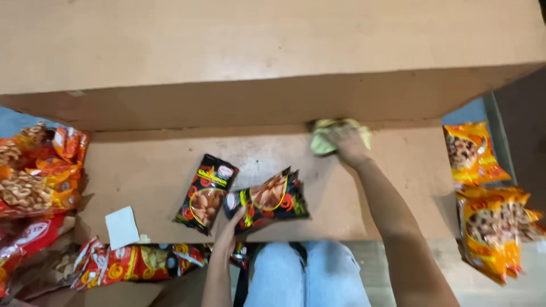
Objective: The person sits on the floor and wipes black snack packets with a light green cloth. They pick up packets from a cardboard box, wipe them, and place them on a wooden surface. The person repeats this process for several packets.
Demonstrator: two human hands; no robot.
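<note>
On the flat cardboard sheet (pixel 398 187) before the seated person, two black snack packs lie side by side. The left hand (pixel 230 224) reaches up from below and rests on the lower edge of the right black pack (pixel 267 199), thumb on its face and fingers tucked under it, so the grip is closed on that pack. The other black pack (pixel 207 193) lies just beside it to the left, tilted, its corner touching or nearly touching the held one.

Further up the sheet, close to the tall cardboard wall (pixel 256 51) behind it, the right hand (pixel 348 142) presses down on a crumpled pale yellow-green cloth (pixel 323 139). Its fingers are curled over the cloth, clamped on it; the picture is blurred there, so finer detail is lost.

At the left lies a heap of orange and red snack bags (pixel 40 170), and along the near edge a red and yellow bag (pixel 131 262) with a small white paper (pixel 122 227) above it. At the right, two orange bags (pixel 483 187) lie off the sheet, one above the other. Pale blue jeans (pixel 301 276) show between the arms at the bottom.
</note>
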